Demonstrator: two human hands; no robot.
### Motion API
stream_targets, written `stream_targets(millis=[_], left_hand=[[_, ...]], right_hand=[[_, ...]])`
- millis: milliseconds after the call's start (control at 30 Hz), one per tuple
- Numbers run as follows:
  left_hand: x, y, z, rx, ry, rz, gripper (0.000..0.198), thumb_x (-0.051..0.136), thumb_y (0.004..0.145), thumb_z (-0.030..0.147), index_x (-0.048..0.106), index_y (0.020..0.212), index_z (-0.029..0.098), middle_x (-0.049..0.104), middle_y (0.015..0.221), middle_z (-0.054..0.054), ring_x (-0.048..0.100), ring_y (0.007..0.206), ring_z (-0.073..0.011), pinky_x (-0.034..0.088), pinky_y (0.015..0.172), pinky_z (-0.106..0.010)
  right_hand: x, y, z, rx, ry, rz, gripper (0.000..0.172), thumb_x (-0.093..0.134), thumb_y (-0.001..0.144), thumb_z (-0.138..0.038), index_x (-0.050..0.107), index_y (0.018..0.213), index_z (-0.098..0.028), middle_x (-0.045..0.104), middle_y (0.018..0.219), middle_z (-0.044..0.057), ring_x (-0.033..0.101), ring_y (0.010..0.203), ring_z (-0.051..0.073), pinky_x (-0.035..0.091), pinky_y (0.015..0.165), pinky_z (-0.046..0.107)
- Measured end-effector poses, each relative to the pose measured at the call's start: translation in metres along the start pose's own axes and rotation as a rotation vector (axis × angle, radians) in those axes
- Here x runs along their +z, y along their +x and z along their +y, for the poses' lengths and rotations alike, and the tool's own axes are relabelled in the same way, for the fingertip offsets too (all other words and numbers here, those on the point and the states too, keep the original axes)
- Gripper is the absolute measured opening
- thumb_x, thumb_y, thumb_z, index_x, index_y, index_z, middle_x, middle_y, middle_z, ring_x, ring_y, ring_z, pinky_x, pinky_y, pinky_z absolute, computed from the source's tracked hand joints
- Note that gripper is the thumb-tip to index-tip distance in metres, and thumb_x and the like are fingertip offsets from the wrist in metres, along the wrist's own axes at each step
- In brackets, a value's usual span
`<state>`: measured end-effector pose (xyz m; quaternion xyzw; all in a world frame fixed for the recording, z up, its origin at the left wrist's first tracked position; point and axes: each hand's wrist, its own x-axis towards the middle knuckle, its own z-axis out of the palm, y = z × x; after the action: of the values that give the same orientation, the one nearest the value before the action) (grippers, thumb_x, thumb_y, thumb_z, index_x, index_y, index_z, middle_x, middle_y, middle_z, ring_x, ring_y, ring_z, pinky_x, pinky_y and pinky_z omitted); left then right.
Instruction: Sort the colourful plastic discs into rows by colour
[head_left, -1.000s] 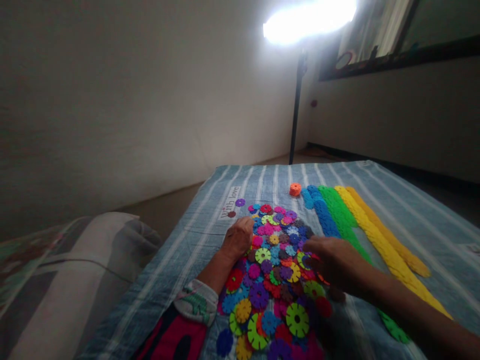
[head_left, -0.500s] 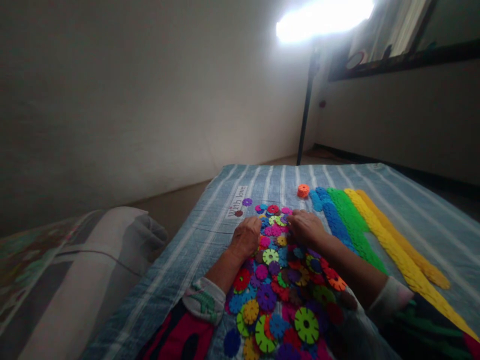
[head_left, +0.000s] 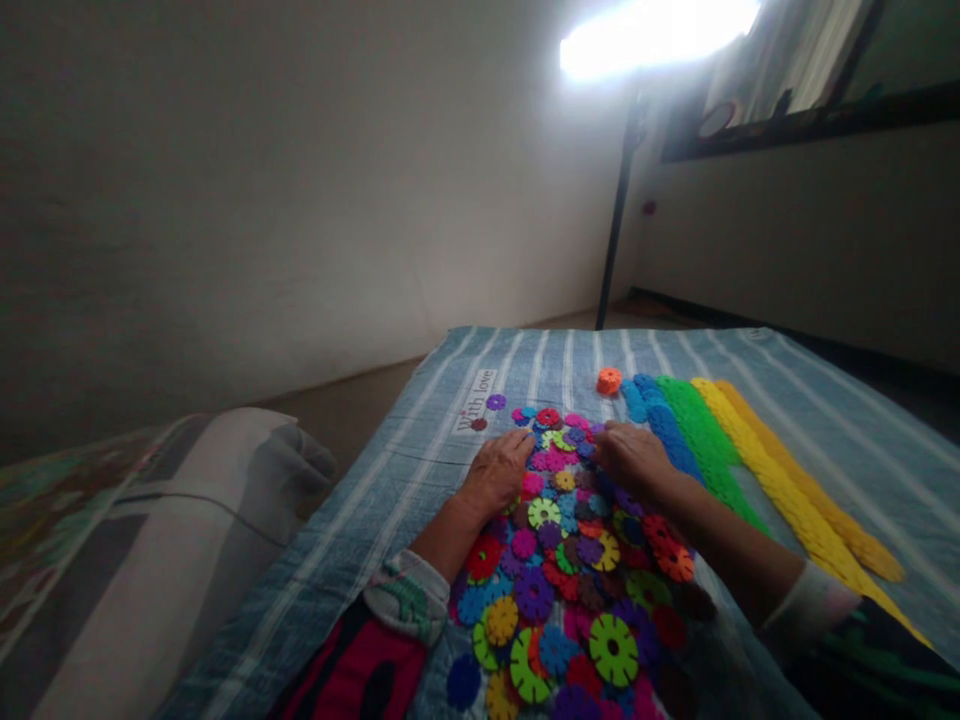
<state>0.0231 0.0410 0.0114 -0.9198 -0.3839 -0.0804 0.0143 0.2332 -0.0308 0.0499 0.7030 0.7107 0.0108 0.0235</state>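
Note:
A heap of flat, notched plastic discs in many colours point(head_left: 570, 570) lies on a blue striped sheet point(head_left: 420, 470). My left hand point(head_left: 496, 472) rests palm down on the heap's far left edge, fingers stretched toward the pink and blue discs. My right hand point(head_left: 631, 455) lies on the far right part of the heap, fingers curled down onto the discs; what they hold, if anything, is hidden. Right of the hands run long rows of joined discs: blue point(head_left: 660, 425), green point(head_left: 705, 445), yellow point(head_left: 787, 500) and orange point(head_left: 825, 510). A small orange stack point(head_left: 609, 380) stands at the rows' far end.
A rolled grey pillow or blanket point(head_left: 172, 530) lies at the left beside the sheet. A bright lamp on a black pole point(head_left: 616, 230) stands behind the bed near the wall. A single purple disc point(head_left: 495, 402) sits by the "With love" print.
My right hand has moved from the near right of the heap to its far side, close to my left hand. The left hand's fingers have stretched forward a little.

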Motion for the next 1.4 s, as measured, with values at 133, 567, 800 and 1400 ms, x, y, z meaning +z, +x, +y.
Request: stream_targets(millis=[133,567,800,1400], left_hand=[[0.004,0.002,-0.004,0.004,-0.025,0.026,0.033,0.04,0.091,0.01,0.058,0.117,0.017,0.058,0.13,-0.01,0.054,0.12,-0.0201,0.044,0.102,-0.036],[-0.004,-0.004,-0.023,-0.282,0.067,0.053,0.021,0.04,0.094,0.025,0.059,0.102,0.019,0.058,0.12,-0.01,0.051,0.117,-0.0229,0.043,0.099,-0.039],[0.012,-0.002,-0.029,-0.244,-0.002,0.088,0.024,0.039,0.093,0.018,0.059,0.106,0.017,0.056,0.127,-0.013,0.046,0.127,-0.0228,0.038,0.108,-0.04],[0.011,-0.001,-0.03,-0.075,0.013,0.11,0.028,0.037,0.089,0.009,0.062,0.099,0.016,0.062,0.112,-0.012,0.053,0.115,-0.0209,0.044,0.103,-0.036]], right_hand=[[-0.002,0.001,-0.001,0.011,-0.006,0.008,0.026,0.047,0.093,-0.029,0.069,0.097,-0.017,0.066,0.102,0.012,0.062,0.097,0.022,0.042,0.073,0.027],[0.002,0.003,0.005,0.024,0.009,-0.025,0.029,0.041,0.092,-0.015,0.069,0.091,-0.013,0.067,0.096,0.013,0.064,0.09,0.022,0.039,0.067,0.026],[0.001,-0.002,0.011,0.023,0.033,-0.021,0.028,0.041,0.091,-0.014,0.069,0.092,-0.015,0.067,0.095,0.011,0.064,0.087,0.02,0.039,0.066,0.025],[0.013,0.001,0.032,0.053,0.176,-0.033,0.025,0.052,0.079,-0.015,0.076,0.083,-0.019,0.073,0.082,0.009,0.066,0.079,0.019,0.036,0.06,0.023]])
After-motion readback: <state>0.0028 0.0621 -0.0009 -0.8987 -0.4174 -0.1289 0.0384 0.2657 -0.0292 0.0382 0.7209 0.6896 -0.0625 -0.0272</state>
